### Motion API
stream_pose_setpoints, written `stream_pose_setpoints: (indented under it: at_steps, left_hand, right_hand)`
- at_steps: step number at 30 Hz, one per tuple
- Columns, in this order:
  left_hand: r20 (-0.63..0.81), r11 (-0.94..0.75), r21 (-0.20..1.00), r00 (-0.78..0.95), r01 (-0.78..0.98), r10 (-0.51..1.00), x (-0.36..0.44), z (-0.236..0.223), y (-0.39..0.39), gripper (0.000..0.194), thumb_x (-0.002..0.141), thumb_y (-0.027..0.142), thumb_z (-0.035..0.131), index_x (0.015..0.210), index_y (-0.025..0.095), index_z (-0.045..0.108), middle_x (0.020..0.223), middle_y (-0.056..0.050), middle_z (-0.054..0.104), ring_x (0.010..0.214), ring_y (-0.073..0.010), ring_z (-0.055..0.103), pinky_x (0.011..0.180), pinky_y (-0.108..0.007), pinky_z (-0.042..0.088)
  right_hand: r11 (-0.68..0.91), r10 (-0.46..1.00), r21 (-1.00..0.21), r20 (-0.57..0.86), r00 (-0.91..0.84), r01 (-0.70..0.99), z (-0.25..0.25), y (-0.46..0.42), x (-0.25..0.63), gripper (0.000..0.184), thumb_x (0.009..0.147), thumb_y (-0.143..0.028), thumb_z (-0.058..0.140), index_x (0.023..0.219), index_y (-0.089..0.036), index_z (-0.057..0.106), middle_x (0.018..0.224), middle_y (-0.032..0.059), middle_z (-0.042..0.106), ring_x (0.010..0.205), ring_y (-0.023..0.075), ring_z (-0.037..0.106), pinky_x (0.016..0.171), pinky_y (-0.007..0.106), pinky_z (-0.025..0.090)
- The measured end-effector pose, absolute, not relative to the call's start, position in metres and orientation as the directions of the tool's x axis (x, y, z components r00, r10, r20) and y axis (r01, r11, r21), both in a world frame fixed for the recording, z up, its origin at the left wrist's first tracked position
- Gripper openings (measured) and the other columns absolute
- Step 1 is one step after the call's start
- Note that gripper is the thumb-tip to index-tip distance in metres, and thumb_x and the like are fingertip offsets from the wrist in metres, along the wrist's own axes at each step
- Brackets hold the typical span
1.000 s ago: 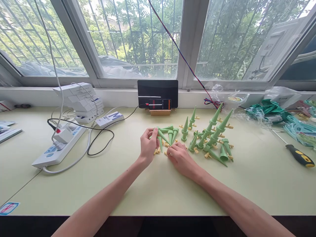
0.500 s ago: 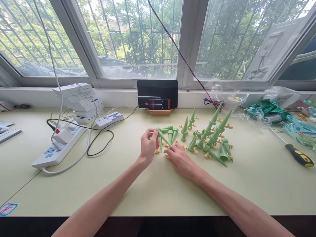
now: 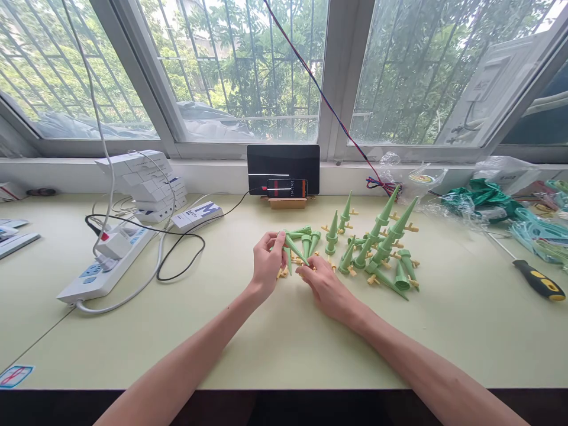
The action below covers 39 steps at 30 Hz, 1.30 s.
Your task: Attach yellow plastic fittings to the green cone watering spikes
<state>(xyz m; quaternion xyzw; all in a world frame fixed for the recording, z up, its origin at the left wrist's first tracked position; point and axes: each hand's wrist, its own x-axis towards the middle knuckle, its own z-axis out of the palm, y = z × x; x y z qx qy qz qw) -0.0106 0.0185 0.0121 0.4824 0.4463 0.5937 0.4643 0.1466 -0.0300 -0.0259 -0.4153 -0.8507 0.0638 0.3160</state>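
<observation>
My left hand (image 3: 267, 264) is closed on the wide end of a green plastic watering spike (image 3: 296, 248), whose point slants down to the right. The point reaches close to the fingers of my right hand (image 3: 323, 284). Those fingers are bent together low over the table, beside small yellow valves (image 3: 283, 273); whatever is between them is hidden. Just beyond my hands lie several loose green spikes (image 3: 315, 238). Off to the right is a group of green spikes with yellow valves fitted (image 3: 393, 235), some standing and some lying down.
On the left are a white power strip (image 3: 95, 278), looping cables and stacked white boxes (image 3: 148, 183). A phone (image 3: 287, 188) leans on a dark tablet (image 3: 283, 158) at the back. A screwdriver (image 3: 539, 280) and plastic bags (image 3: 483, 198) lie at the right.
The fingers of my right hand have shifted slightly and curled more beside the spike's point. My left hand keeps its hold, almost still.
</observation>
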Motion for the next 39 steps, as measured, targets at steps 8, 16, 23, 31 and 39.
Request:
stream_pose_setpoints:
  at_steps: [8,16,23,31,39]
  left_hand:
    - [0.138,-0.143,0.982,-0.051,-0.125,0.989,-0.010,0.015,0.016,0.031,0.082,0.046,0.067,0.075,0.018,0.054,0.065,0.003,0.057,0.038,-0.0051,0.044,0.034,-0.019,0.033]
    - [0.147,-0.143,0.984,0.031,-0.104,0.989,-0.008,0.018,0.012,0.030,0.081,0.045,0.068,0.074,0.019,0.055,0.054,0.005,0.049,0.039,-0.0068,0.044,0.036,-0.019,0.034]
    - [0.194,-0.187,0.980,0.107,-0.066,0.975,-0.008,0.018,0.010,0.032,0.084,0.046,0.066,0.074,0.019,0.053,0.054,0.005,0.050,0.037,-0.0062,0.042,0.036,-0.020,0.034]
    - [0.234,-0.257,0.965,0.271,0.052,0.934,-0.007,0.020,0.004,0.031,0.087,0.046,0.062,0.076,0.019,0.053,0.050,0.006,0.045,0.041,-0.0070,0.044,0.039,-0.019,0.033]
    - [0.214,-0.258,0.960,0.315,0.107,0.925,-0.007,0.021,0.004,0.030,0.088,0.045,0.061,0.078,0.018,0.053,0.051,0.006,0.045,0.041,-0.0070,0.045,0.039,-0.019,0.033]
  right_hand:
    - [0.635,0.768,-0.554,0.528,-0.363,0.538,-0.020,-0.028,0.149,0.022,0.097,-0.009,0.035,0.095,-0.019,0.055,0.099,0.0076,0.048,0.085,0.0170,0.051,0.077,0.030,0.050]
    - [0.619,0.777,-0.623,0.575,-0.255,0.478,-0.017,-0.023,0.155,0.021,0.098,-0.013,0.038,0.103,-0.020,0.057,0.099,0.0076,0.046,0.084,0.0169,0.054,0.075,0.031,0.053]
    - [0.605,0.760,-0.634,0.640,-0.114,0.481,-0.011,-0.024,0.158,0.016,0.098,-0.020,0.045,0.099,-0.020,0.061,0.102,0.0084,0.050,0.084,0.0180,0.059,0.072,0.034,0.053]
    - [0.627,0.722,-0.665,0.691,0.016,0.406,-0.006,-0.026,0.158,0.012,0.095,-0.021,0.054,0.094,-0.022,0.065,0.096,0.0063,0.064,0.086,0.0184,0.063,0.076,0.032,0.055]
    - [0.640,0.704,-0.679,0.705,0.079,0.359,-0.007,-0.027,0.157,0.010,0.094,-0.022,0.057,0.091,-0.022,0.066,0.089,0.0041,0.065,0.071,0.0152,0.064,0.067,0.030,0.056]
